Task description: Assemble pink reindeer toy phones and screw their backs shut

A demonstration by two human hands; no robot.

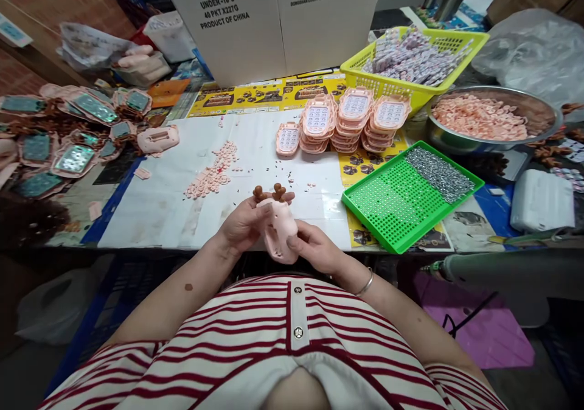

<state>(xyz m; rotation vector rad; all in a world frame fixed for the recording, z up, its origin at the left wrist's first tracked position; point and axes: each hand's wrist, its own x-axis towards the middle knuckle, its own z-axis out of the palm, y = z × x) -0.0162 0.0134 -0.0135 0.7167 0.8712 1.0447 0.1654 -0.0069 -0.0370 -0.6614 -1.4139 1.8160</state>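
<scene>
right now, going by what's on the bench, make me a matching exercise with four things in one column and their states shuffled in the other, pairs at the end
Things
1. green tray
2. pink piece with brown antlers
3. steel bowl
4. yellow basket

States
A. heaped with small peach-pink pieces
B. partly covered by small silvery pieces
C. piled with whitish strips
D. held between the left hand and the right hand

Right pairs: 1-B, 2-D, 3-A, 4-C

One head-worn camera is looking forward and down over a red-and-white striped shirt (237, 337), facing a white-covered bench (159, 215) at close range.
</scene>
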